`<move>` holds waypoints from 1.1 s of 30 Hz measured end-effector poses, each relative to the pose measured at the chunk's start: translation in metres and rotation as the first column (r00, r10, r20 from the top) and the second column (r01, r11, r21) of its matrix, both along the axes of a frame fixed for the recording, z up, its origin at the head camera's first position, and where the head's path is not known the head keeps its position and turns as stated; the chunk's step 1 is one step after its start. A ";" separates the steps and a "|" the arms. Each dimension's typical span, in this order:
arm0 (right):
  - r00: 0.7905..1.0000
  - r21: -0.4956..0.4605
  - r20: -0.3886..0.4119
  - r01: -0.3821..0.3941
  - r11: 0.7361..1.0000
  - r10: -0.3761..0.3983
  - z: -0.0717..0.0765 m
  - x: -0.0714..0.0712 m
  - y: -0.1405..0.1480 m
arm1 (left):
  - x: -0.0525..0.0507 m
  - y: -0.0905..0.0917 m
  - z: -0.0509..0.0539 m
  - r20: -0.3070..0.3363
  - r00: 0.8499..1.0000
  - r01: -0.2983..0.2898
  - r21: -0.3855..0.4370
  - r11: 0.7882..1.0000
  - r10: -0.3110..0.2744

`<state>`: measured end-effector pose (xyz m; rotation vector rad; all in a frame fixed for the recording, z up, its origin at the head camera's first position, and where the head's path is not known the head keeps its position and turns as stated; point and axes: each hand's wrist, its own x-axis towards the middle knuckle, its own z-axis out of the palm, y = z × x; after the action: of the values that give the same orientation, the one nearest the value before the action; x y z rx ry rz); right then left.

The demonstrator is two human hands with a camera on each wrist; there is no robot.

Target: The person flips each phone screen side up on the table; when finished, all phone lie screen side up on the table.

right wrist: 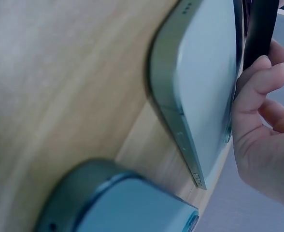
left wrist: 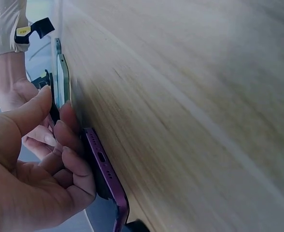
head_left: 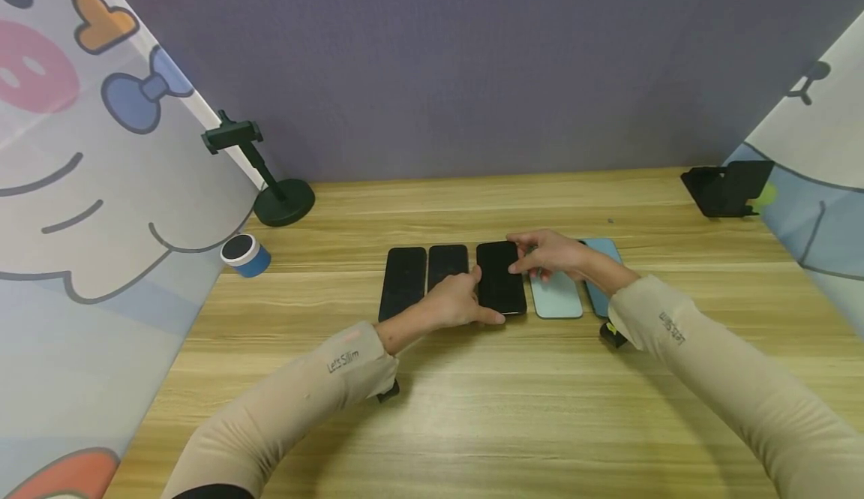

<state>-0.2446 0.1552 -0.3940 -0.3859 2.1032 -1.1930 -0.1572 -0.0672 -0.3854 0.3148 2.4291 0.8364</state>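
Several phones lie in a row on the wooden table (head_left: 472, 409). Between my hands is a phone with a dark screen (head_left: 501, 285). My left hand (head_left: 451, 300) holds its left side, thumb near the lower corner. From the other side my right hand (head_left: 550, 253) grips its upper right edge, with the thumb over the screen. To the left lie another dark phone (head_left: 448, 260), purple-edged in the left wrist view, and a black-screened phone (head_left: 403, 281). Under and beside my right hand are a pale green phone (right wrist: 205, 92) and a blue phone (right wrist: 137, 208).
A black phone stand (head_left: 283, 202) rises at the back left, near a blue and white jar (head_left: 246, 256). Another black stand (head_left: 725, 190) sits at the back right. A grey partition (head_left: 472, 71) borders the far edge, with printed panels at both sides.
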 end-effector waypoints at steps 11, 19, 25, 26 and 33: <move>0.998 0.063 -0.041 -0.037 0.997 0.040 -0.003 -0.002 -0.002 | -0.001 0.003 -0.002 -0.027 0.999 0.031 -0.080 0.996 -0.033; 0.995 0.087 -0.077 -0.059 0.994 0.066 0.000 0.000 -0.006 | -0.001 0.006 -0.001 -0.026 0.998 0.046 -0.159 0.986 -0.051; 0.994 0.113 -0.091 -0.056 0.992 0.066 0.004 -0.001 -0.009 | -0.003 0.007 0.000 -0.014 0.998 0.057 -0.178 0.982 -0.060; 0.993 0.116 -0.098 -0.055 0.992 0.067 0.005 -0.001 -0.009 | -0.003 0.008 0.001 -0.012 0.998 0.061 -0.187 0.980 -0.065; 0.989 0.129 -0.127 -0.061 0.990 0.077 0.005 -0.004 -0.011 | -0.005 0.009 0.005 -0.006 0.997 0.076 -0.209 0.975 -0.079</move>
<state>-0.2483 0.1446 -0.3887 -0.4873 2.2451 -1.0149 -0.1619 -0.0584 -0.3802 0.3333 2.4738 0.5415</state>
